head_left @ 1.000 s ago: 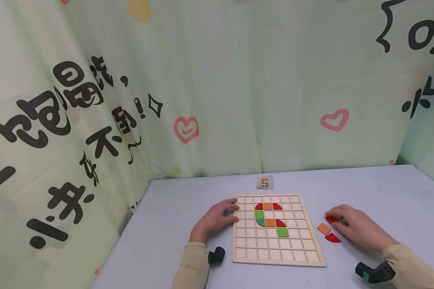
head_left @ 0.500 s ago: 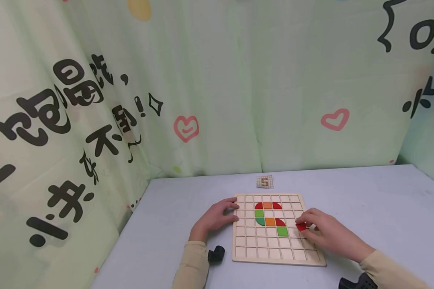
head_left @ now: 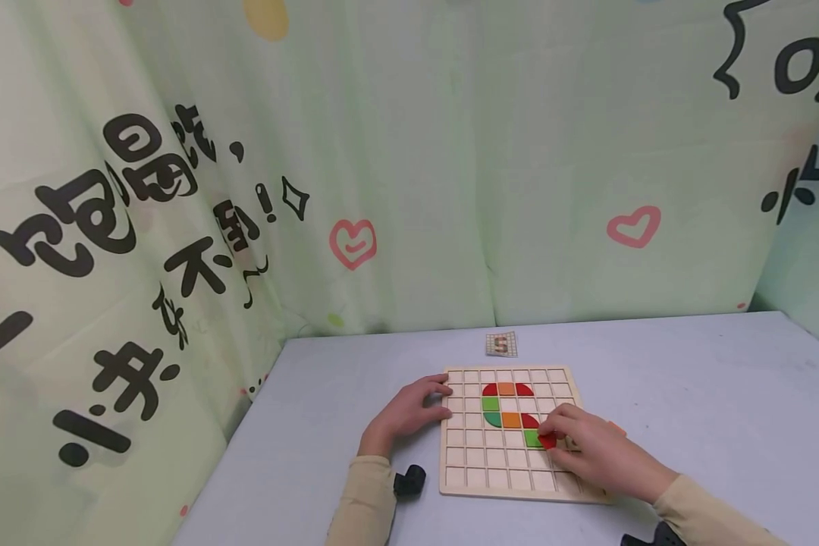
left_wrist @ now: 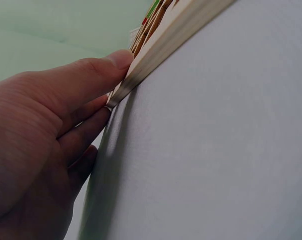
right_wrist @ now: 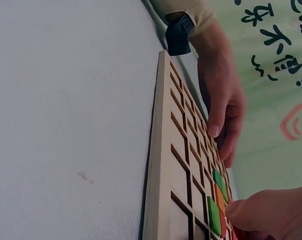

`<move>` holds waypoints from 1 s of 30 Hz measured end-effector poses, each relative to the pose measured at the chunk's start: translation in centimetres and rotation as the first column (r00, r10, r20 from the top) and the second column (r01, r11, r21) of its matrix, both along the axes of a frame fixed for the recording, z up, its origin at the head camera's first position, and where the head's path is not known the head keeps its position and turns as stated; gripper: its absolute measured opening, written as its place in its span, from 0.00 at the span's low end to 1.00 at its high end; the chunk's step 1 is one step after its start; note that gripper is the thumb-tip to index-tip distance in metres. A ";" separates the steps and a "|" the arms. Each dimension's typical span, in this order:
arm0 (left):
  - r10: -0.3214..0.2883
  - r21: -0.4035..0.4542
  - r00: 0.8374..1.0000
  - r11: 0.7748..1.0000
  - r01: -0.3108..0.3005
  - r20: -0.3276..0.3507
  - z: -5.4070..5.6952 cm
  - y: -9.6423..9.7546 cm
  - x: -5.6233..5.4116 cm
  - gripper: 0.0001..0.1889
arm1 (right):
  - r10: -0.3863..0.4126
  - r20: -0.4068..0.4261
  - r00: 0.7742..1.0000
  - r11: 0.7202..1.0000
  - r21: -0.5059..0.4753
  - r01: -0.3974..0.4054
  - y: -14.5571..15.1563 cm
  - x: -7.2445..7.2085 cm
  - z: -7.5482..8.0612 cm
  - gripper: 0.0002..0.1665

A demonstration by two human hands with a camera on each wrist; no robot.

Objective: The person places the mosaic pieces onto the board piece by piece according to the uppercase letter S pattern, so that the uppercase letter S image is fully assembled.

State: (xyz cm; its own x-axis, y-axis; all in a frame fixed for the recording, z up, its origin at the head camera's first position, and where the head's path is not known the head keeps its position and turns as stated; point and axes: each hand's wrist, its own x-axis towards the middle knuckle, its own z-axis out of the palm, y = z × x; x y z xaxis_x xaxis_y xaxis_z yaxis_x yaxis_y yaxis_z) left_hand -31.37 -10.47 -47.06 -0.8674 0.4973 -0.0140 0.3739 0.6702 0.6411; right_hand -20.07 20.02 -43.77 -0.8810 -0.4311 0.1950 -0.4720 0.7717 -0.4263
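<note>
A wooden grid board [head_left: 512, 497] lies on the table, with red, orange and green tiles forming a curved line in its cells. My left hand [head_left: 406, 413] touches the board's left edge, its thumb and fingertips spread along the rim. In the left wrist view the thumb [left_wrist: 121, 59] rests against the board's wooden side. My right hand [head_left: 597, 447] pinches a red tile [head_left: 549, 440] over the board, right beside the light green square tile [head_left: 532, 438]. Only the thumb side of the right hand [right_wrist: 271, 212] shows in the right wrist view.
A small patterned card [head_left: 501, 344] lies behind the board. To the right, an orange tile [head_left: 617, 429] peeks out from behind my right hand. A white cloth covers the table [head_left: 710, 379], and a printed curtain [head_left: 423, 227] hangs behind it.
My right hand has picked up a red tile from the loose tiles at the right and carried it left over the board. The left hand stays at the board's edge.
</note>
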 end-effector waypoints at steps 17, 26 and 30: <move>-0.024 0.002 0.999 1.000 0.024 -0.022 0.0 -0.2 -0.1 0.21 | 0.062 -0.024 0.998 0.997 -0.036 -0.063 0.1 0.0 -1.1 0.09; -0.021 -0.004 1.000 1.000 0.021 -0.020 0.0 0.0 -0.2 0.21 | 0.087 -0.028 0.996 0.995 -0.041 -0.089 -0.2 0.2 -1.5 0.09; -0.012 -0.010 1.000 1.000 0.012 -0.018 -0.1 0.0 -0.2 0.21 | 0.114 -0.020 0.993 0.991 -0.067 -0.115 -0.2 0.2 -1.5 0.09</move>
State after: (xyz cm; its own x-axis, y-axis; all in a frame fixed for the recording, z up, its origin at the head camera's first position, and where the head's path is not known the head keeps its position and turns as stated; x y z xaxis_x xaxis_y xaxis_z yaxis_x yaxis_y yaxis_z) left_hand -31.59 -10.45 -47.14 -0.8616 0.5076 -0.0034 0.3932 0.6717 0.6279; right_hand -19.85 19.78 -45.23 -0.8229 -0.5144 0.2412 -0.5630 0.6816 -0.4673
